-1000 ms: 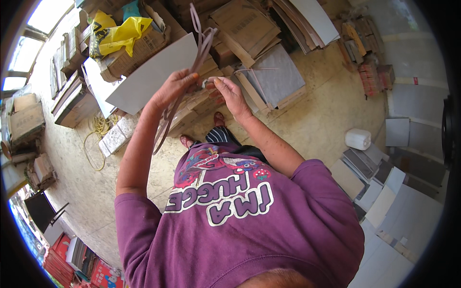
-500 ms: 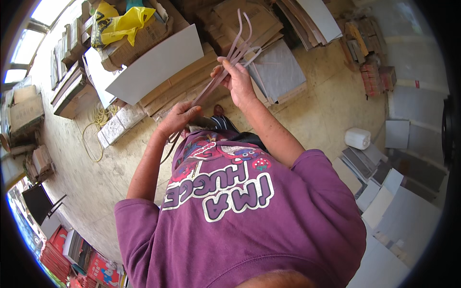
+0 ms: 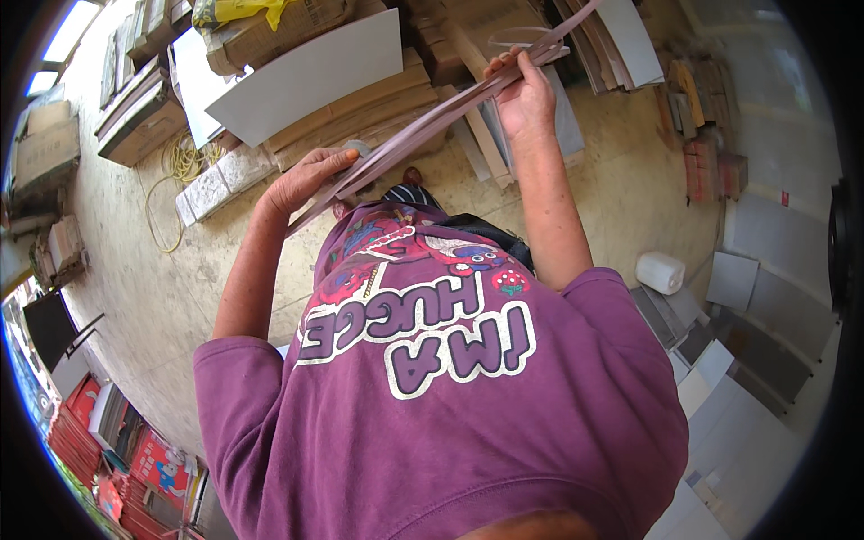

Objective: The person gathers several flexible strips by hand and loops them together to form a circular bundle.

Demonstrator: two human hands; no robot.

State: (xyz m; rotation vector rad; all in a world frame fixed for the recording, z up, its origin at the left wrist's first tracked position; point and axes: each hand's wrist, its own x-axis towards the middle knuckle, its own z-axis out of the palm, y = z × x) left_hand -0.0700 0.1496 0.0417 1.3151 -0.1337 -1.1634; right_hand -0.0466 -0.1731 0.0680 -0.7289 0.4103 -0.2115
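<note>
A bundle of long, thin, pinkish-brown plastic straps (image 3: 430, 121) runs slantwise between my two hands, above the floor in front of me. My right hand (image 3: 526, 101) is closed around the straps toward the far right, fingertips curled over them, and their ends reach on past it. Nearer and to the left, my left hand (image 3: 308, 183) grips the other part, its thumb lying along the straps and its fingers partly hidden. A small greyish object (image 3: 357, 147) shows just beyond that thumb; I cannot tell what it is.
A long white board (image 3: 315, 76) leans on stacked brown cardboard (image 3: 378, 112) ahead. Left of it lie a white block-shaped package (image 3: 225, 184) and a coiled yellow hose or cord (image 3: 184, 162). A white plastic jug (image 3: 664, 272) stands at right beside stacked grey and white panels (image 3: 720, 378).
My right hand has moved outward to the right and farther away, my left hand slightly left and up. The straps now stretch in a longer slant between them.
</note>
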